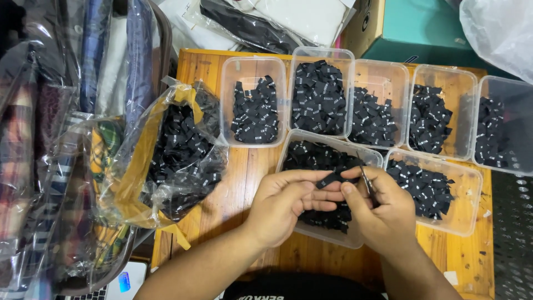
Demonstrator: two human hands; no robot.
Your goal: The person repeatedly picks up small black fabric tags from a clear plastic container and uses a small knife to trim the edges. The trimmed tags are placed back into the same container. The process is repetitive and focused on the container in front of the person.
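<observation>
Forearms, two, bare, entering from the lower edge and meeting above a wooden table [233, 189]. Left hand [283, 208]: fingers curled, thumb and forefinger pinching a small black woven label [328, 179]. Right hand [380, 208]: closed around a slim metal tool [366, 183], probably snips or tweezers, its tip just beside the label; type hard to make out.

Directly under both hands: clear plastic tub [333, 236] of black labels, largely covered by the hands. Just right of the right hand: a second tub [463, 211], labels filling its left half.

Beyond the hands, a row of five clear tubs [250, 64], each part-filled with black labels; the rightmost is cut off by the frame edge.

Left of the left hand: crumpled clear bag with a yellow lining [139, 166], open, heaped with the same labels. Further left: stacked fabric in clear wrapping [33, 139], contents blurred by glare.

Far side: teal and brown carton [405, 25], flat packets in plastic [288, 19], a translucent bag [499, 28] at the right corner.

Bare table shows between the bag and the left hand, and in a narrow strip along the right edge, dotted with scraps.
</observation>
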